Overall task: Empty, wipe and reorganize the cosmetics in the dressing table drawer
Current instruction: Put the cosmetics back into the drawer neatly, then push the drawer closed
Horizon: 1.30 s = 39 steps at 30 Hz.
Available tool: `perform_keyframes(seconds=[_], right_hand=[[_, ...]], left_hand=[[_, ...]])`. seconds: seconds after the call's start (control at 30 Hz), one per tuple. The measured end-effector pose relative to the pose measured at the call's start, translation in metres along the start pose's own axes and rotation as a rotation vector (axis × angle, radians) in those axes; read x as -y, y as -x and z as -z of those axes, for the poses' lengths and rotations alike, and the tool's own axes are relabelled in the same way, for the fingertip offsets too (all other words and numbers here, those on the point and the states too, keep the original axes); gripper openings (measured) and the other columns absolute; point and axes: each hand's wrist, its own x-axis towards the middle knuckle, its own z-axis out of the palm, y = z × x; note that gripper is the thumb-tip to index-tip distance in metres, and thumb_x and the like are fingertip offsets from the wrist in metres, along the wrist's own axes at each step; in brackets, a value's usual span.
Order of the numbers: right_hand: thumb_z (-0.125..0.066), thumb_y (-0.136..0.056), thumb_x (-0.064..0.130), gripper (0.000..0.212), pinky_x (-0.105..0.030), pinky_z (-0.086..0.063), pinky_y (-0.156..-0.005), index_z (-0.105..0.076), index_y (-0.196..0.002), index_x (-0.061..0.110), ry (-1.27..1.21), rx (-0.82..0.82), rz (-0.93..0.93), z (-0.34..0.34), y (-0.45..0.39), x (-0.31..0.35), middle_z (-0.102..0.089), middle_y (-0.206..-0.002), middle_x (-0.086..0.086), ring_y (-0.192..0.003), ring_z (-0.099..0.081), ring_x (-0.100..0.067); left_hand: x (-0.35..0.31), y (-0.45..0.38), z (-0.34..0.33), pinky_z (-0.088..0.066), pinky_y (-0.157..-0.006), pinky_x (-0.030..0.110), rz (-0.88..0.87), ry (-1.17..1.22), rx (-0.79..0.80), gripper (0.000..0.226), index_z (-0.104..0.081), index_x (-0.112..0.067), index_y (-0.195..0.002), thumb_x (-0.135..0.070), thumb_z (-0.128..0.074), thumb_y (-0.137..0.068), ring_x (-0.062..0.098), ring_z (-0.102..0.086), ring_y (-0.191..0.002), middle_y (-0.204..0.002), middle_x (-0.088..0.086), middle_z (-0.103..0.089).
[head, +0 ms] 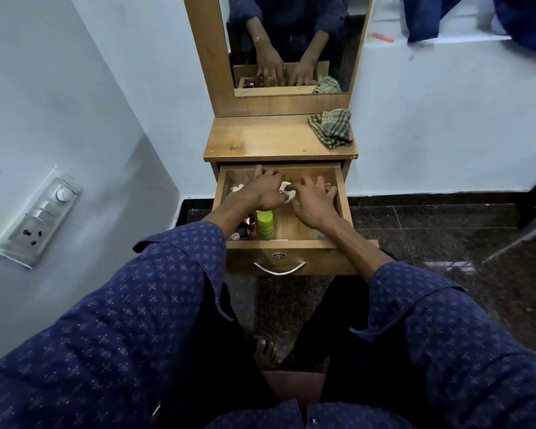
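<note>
My left hand [265,188] and right hand [314,199] sit close together in the open drawer [339,193], fingers curled over small cosmetics [286,188] at 12 o'clock; whether either truly grips, I cannot tell. My left wrist hangs just over the upright green bottle [265,225] at 7 o'clock, so I risk toppling it into the bottles beside it, with the cloth [331,126] lying on the tabletop [260,139]

Lime-green bottle [265,225]; green-checked cloth [331,126]; navy dotted sleeves [155,292].

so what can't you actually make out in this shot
- Head view: items at the back of the drawer, covered by the left hand and right hand.
- Small bottles beside the green bottle: hidden under the left forearm, too small.
- Hand grips: fingers hidden.
</note>
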Motion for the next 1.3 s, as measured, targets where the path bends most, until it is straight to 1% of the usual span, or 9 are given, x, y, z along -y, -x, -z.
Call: perform_keyframes(seconds=[0.1,0.17,0.27,0.37,0.5,0.7,0.8,0.9,1.3], right_hand=[[-0.063,-0.098,0.022,0.023,-0.051,-0.050,-0.098,-0.075,-0.117,0.021,-0.205,-0.002,0.045,0.020,0.000,-0.001,-0.072,-0.119,-0.005,-0.113,-0.063,-0.030],[-0.067,-0.096,0.019,0.018,-0.038,-0.055,-0.088,-0.078,-0.110,0.017,-0.280,0.132,0.125,0.039,0.006,0.000,-0.077,-0.112,-0.004,-0.103,-0.069,-0.022],[-0.075,-0.091,0.024,0.014,-0.035,-0.056,-0.084,-0.077,-0.105,0.023,-0.278,0.293,0.232,0.066,0.017,0.006,-0.076,-0.105,0.003,-0.098,-0.070,-0.015],[-0.086,-0.082,0.038,0.030,-0.032,-0.055,-0.085,-0.076,-0.109,0.027,-0.250,0.416,0.253,0.086,0.030,0.011,-0.075,-0.101,0.010,-0.095,-0.070,-0.010],[-0.096,-0.071,0.034,0.054,-0.027,-0.049,-0.079,-0.072,-0.119,0.024,-0.118,0.621,0.260,0.087,0.052,0.022,-0.069,-0.101,0.010,-0.093,-0.065,-0.012],[-0.098,-0.064,0.038,0.086,-0.030,-0.042,-0.085,-0.058,-0.139,0.024,-0.051,0.417,0.333,0.078,0.059,0.022,-0.061,-0.121,0.005,-0.107,-0.052,-0.016],[-0.097,-0.058,0.051,0.107,-0.047,-0.042,-0.104,-0.046,-0.150,0.029,0.064,0.317,0.315,0.075,0.057,0.021,-0.049,-0.145,0.000,-0.128,-0.042,-0.026],[-0.096,-0.060,0.051,0.120,-0.057,-0.037,-0.109,-0.033,-0.159,0.028,0.141,0.221,0.270,0.076,0.057,0.022,-0.036,-0.156,-0.003,-0.139,-0.032,-0.032],[-0.088,-0.080,0.036,0.115,-0.051,-0.018,-0.128,-0.015,-0.165,0.014,0.131,-0.037,0.215,0.067,0.014,0.014,-0.021,-0.171,-0.008,-0.159,-0.015,-0.029]], left_hand=[[0.005,0.016,0.006,-0.028,-0.116,0.058,-0.085,0.057,-0.059,0.065,-0.044,-0.019,-0.156,-0.053,-0.056,-0.102,0.033,-0.023,-0.147,-0.161,0.008,-0.039],[0.010,0.031,0.009,-0.029,-0.117,0.052,-0.152,0.103,-0.073,0.073,-0.041,-0.022,-0.159,-0.059,-0.059,-0.098,0.033,-0.022,-0.148,-0.162,0.008,-0.039],[0.020,0.050,0.015,-0.022,-0.122,0.057,-0.174,0.105,0.003,0.099,-0.032,-0.029,-0.163,-0.074,-0.068,-0.084,0.035,-0.013,-0.156,-0.170,0.006,-0.027],[0.028,0.064,0.010,-0.015,-0.124,0.061,-0.201,0.021,0.098,0.129,-0.017,-0.034,-0.166,-0.079,-0.080,-0.063,0.032,-0.004,-0.159,-0.173,0.001,-0.014],[0.035,0.078,-0.013,-0.016,-0.126,0.052,-0.209,0.009,0.039,0.139,-0.015,-0.030,-0.167,-0.068,-0.092,-0.057,0.030,-0.005,-0.158,-0.173,0.001,-0.013],[0.037,0.081,-0.018,-0.015,-0.127,0.058,-0.200,0.071,-0.069,0.144,-0.011,-0.030,-0.167,-0.063,-0.096,-0.054,0.030,0.000,-0.159,-0.173,0.000,-0.007],[0.039,0.080,-0.016,-0.014,-0.127,0.057,-0.191,0.083,-0.094,0.147,-0.009,-0.028,-0.167,-0.063,-0.096,-0.054,0.030,0.003,-0.159,-0.174,0.001,-0.004],[0.040,0.076,-0.010,-0.015,-0.127,0.054,-0.174,0.067,-0.160,0.147,-0.009,-0.025,-0.167,-0.065,-0.095,-0.055,0.027,0.001,-0.160,-0.174,0.001,-0.005],[0.047,0.023,-0.006,-0.010,-0.130,0.056,-0.070,-0.044,-0.338,0.127,-0.003,-0.010,-0.166,-0.064,-0.079,-0.080,0.029,0.002,-0.162,-0.175,0.009,-0.003]])
